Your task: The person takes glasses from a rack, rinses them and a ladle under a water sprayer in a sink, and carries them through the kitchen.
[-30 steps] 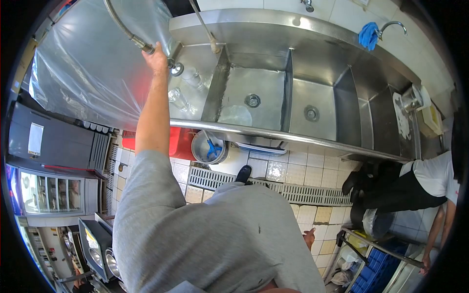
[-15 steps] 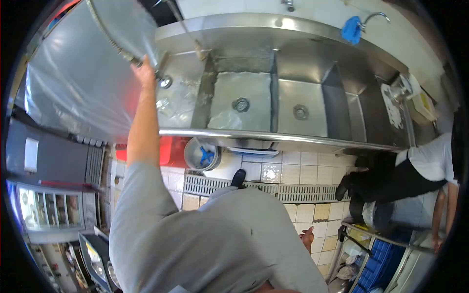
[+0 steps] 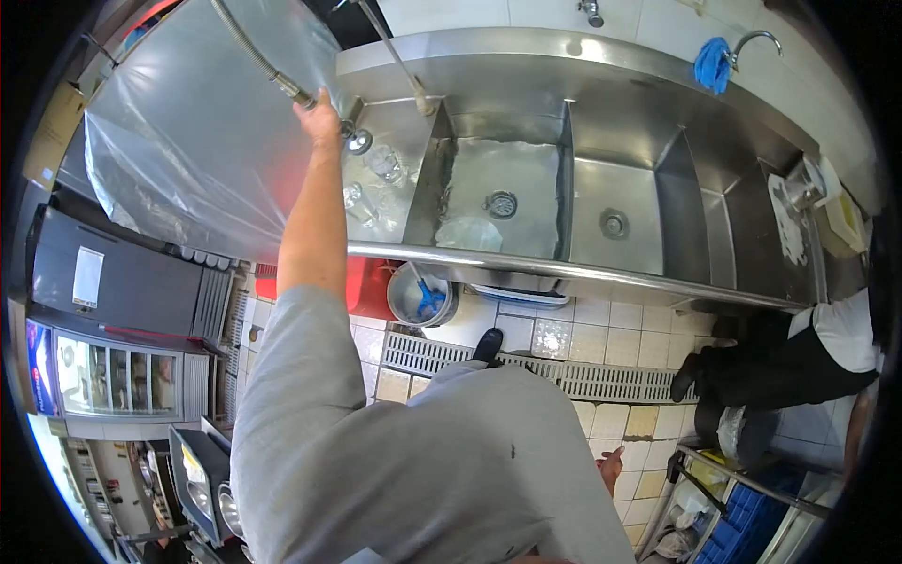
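Fingers of left hand point(image 3: 319, 117) wrapped round spray hose point(image 3: 258, 56) nozzle end, over sink point(image 3: 564, 70) left basin; right hand point(image 3: 613, 463) hangs loose, holding nothing, w/ bare floor around.

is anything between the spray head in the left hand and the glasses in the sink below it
Nothing visible. The left hand grips the hose sprayer, whose head sits right above the glasses in the leftmost sink basin. The clear plastic sheet hangs to the left, beside that gap, not across it.

No legible text; white label point(image 3: 86, 277) on black machine point(image 3: 132, 282) too small to read.
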`<control>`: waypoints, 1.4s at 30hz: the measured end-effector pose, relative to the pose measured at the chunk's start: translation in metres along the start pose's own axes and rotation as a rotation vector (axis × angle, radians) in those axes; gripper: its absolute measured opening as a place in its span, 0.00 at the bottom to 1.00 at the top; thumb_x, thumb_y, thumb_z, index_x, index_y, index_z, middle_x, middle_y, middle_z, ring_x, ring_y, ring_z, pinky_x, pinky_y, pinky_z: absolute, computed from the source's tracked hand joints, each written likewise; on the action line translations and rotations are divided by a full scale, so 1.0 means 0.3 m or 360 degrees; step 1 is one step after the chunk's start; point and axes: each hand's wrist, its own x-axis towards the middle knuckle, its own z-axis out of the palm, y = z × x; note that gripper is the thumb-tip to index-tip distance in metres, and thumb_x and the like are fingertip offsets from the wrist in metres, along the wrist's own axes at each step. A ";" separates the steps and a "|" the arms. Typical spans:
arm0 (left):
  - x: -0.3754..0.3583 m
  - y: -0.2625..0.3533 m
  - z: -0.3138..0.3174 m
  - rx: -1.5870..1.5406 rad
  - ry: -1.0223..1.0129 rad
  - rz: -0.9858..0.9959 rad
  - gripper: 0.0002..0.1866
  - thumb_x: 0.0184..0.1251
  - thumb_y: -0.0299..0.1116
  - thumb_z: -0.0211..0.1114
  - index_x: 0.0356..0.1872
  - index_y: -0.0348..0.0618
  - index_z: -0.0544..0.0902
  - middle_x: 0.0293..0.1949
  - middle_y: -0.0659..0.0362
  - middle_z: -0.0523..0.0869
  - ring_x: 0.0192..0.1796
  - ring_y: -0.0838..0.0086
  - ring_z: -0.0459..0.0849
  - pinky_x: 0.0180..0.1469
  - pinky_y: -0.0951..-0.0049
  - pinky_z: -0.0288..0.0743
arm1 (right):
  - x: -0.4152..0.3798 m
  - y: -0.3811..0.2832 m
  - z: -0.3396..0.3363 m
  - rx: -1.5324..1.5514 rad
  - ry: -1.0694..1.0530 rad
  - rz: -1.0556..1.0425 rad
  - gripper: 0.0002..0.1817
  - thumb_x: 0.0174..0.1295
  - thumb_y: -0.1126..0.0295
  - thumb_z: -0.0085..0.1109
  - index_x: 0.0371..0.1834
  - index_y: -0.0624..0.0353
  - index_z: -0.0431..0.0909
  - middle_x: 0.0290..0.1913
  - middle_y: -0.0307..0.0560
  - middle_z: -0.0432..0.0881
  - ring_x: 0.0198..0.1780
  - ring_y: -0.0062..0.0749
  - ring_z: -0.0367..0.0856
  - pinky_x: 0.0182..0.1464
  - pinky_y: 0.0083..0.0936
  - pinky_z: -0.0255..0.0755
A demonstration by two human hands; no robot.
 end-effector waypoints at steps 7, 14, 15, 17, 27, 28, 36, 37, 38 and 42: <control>0.019 0.001 0.023 0.0068 0.0027 0.0050 0.28 0.68 0.38 0.70 0.62 0.36 0.68 0.49 0.52 0.79 0.50 0.65 0.78 0.55 0.61 0.73 | -0.021 0.006 -0.015 -0.0085 0.0028 -0.0001 0.48 0.66 0.22 0.33 0.48 0.64 0.76 0.20 0.44 0.74 0.19 0.33 0.75 0.23 0.35 0.74; -0.029 0.076 0.012 0.0100 -0.0033 -0.0077 0.30 0.69 0.37 0.70 0.65 0.34 0.67 0.53 0.50 0.78 0.53 0.62 0.78 0.58 0.61 0.72 | -0.027 0.009 -0.035 -0.0046 0.0045 -0.0031 0.47 0.67 0.23 0.33 0.48 0.62 0.76 0.20 0.43 0.72 0.18 0.32 0.72 0.23 0.34 0.72; -0.025 0.068 0.012 0.0123 -0.0033 -0.0015 0.31 0.69 0.37 0.70 0.65 0.33 0.67 0.54 0.50 0.78 0.54 0.62 0.78 0.58 0.61 0.72 | -0.028 0.010 -0.036 -0.0041 0.0045 -0.0014 0.46 0.68 0.23 0.33 0.48 0.62 0.76 0.20 0.42 0.72 0.18 0.32 0.72 0.24 0.34 0.72; -0.010 0.045 0.016 0.0152 -0.0036 0.0040 0.31 0.69 0.37 0.70 0.66 0.33 0.66 0.55 0.50 0.78 0.54 0.62 0.78 0.59 0.60 0.72 | -0.027 0.011 -0.037 -0.0041 0.0048 0.0007 0.46 0.68 0.24 0.32 0.49 0.61 0.76 0.20 0.42 0.73 0.18 0.31 0.71 0.24 0.34 0.72; 0.012 0.001 0.011 -0.0124 -0.0007 -0.0096 0.28 0.67 0.31 0.69 0.64 0.32 0.68 0.56 0.48 0.80 0.57 0.61 0.79 0.62 0.61 0.71 | 0.008 0.013 -0.041 0.0016 0.0025 0.0047 0.44 0.69 0.25 0.33 0.47 0.60 0.76 0.19 0.41 0.71 0.18 0.31 0.71 0.23 0.35 0.71; 0.024 -0.019 0.011 -0.0098 -0.0017 -0.0094 0.27 0.68 0.31 0.69 0.63 0.32 0.68 0.56 0.48 0.80 0.56 0.61 0.80 0.62 0.61 0.71 | 0.014 0.015 -0.041 0.0004 0.0016 0.0022 0.44 0.69 0.24 0.33 0.48 0.60 0.76 0.19 0.42 0.72 0.18 0.31 0.71 0.24 0.35 0.72; 0.025 -0.006 0.007 -0.0179 -0.0025 -0.0061 0.27 0.68 0.32 0.69 0.62 0.32 0.68 0.56 0.48 0.80 0.57 0.61 0.79 0.63 0.61 0.71 | 0.012 -0.004 -0.034 -0.0074 0.0028 0.0039 0.45 0.69 0.25 0.31 0.50 0.61 0.77 0.23 0.46 0.76 0.21 0.34 0.75 0.27 0.39 0.76; 0.026 -0.007 0.005 -0.0140 -0.0021 -0.0036 0.27 0.68 0.32 0.69 0.63 0.33 0.68 0.56 0.49 0.80 0.57 0.61 0.79 0.63 0.61 0.70 | 0.011 -0.003 -0.033 -0.0084 0.0027 0.0059 0.45 0.70 0.26 0.31 0.50 0.61 0.77 0.23 0.47 0.77 0.22 0.35 0.75 0.27 0.39 0.77; 0.029 -0.009 0.006 -0.0139 -0.0023 -0.0036 0.27 0.68 0.32 0.69 0.63 0.33 0.68 0.56 0.49 0.80 0.57 0.61 0.79 0.63 0.61 0.70 | 0.009 -0.002 -0.032 -0.0083 0.0027 0.0061 0.45 0.70 0.26 0.31 0.50 0.61 0.77 0.23 0.47 0.77 0.22 0.35 0.75 0.27 0.39 0.77; 0.042 -0.014 0.011 -0.0164 -0.0031 -0.0088 0.27 0.68 0.32 0.69 0.63 0.33 0.68 0.56 0.49 0.80 0.57 0.61 0.79 0.62 0.60 0.71 | -0.006 0.000 -0.028 -0.0084 0.0028 0.0087 0.45 0.70 0.26 0.30 0.51 0.62 0.77 0.23 0.47 0.76 0.22 0.35 0.75 0.28 0.39 0.77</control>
